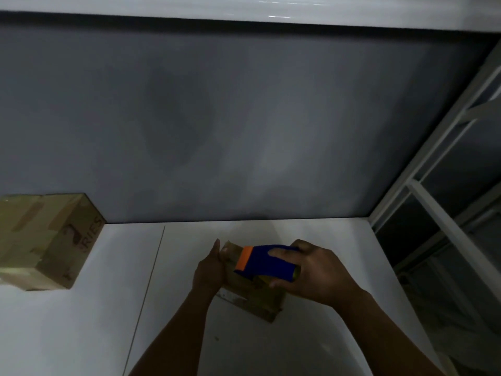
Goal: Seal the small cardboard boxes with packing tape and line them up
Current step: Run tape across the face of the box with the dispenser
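A small cardboard box (252,299) lies on the white table (108,308), low and right of centre. My right hand (317,272) grips a blue tape dispenser (264,263) with an orange front edge and holds it down on top of the box. My left hand (210,267) rests against the box's left side with straight fingers. Another cardboard box (46,240), with tape strips on top and red lettering on its side, stands at the left edge of the table against the wall.
A grey wall (244,118) rises behind the table. A white metal rack (447,213) with dark shelves stands at the right, next to the table's edge. A thin seam (151,280) runs down the tabletop between the two boxes.
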Action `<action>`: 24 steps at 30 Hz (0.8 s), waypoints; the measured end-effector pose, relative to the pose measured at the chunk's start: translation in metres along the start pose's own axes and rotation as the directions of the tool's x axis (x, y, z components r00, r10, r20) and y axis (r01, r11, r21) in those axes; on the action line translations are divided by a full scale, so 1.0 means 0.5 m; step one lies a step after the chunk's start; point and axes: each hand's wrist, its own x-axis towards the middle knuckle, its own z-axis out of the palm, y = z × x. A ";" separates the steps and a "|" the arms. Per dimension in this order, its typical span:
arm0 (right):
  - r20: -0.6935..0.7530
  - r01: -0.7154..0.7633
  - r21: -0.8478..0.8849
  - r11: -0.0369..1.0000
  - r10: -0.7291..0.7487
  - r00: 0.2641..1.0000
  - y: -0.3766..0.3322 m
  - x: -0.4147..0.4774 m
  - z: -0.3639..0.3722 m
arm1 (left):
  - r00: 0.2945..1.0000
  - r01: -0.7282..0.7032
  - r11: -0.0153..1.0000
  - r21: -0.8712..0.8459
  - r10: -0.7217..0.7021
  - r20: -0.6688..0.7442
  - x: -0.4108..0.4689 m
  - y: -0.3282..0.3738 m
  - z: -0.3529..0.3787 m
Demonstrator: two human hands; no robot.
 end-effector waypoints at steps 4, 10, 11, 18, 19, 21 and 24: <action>-0.002 -0.028 0.041 0.999 0.028 1.000 0.019 -0.017 -0.004 | 1.000 0.001 1.000 0.004 -0.001 -0.003 0.001 -0.001 0.003; 0.025 -0.046 0.055 0.997 0.045 0.999 0.045 -0.047 -0.006 | 1.000 0.006 0.998 0.054 -0.005 -0.016 0.003 0.005 0.004; 0.017 -0.058 0.078 0.995 0.057 0.998 0.049 -0.053 -0.008 | 1.000 0.005 0.998 0.066 -0.003 -0.023 0.003 0.005 0.005; -0.018 -0.068 0.181 0.981 0.072 0.997 0.065 -0.083 -0.016 | 0.998 0.000 0.990 0.141 0.008 -0.062 0.002 0.005 0.007; 0.002 -0.068 0.146 0.987 0.069 0.998 0.065 -0.085 -0.006 | 0.998 0.005 0.990 0.142 0.004 -0.065 0.000 0.005 0.008; 0.036 -0.094 0.111 0.989 0.090 0.995 0.067 -0.093 0.019 | 0.997 -0.043 0.984 0.171 0.053 -0.050 -0.005 -0.004 0.009; 0.027 -0.149 0.103 0.984 0.147 0.989 0.076 -0.103 0.043 | 0.932 -0.314 0.834 0.453 0.361 -0.019 0.000 -0.029 -0.010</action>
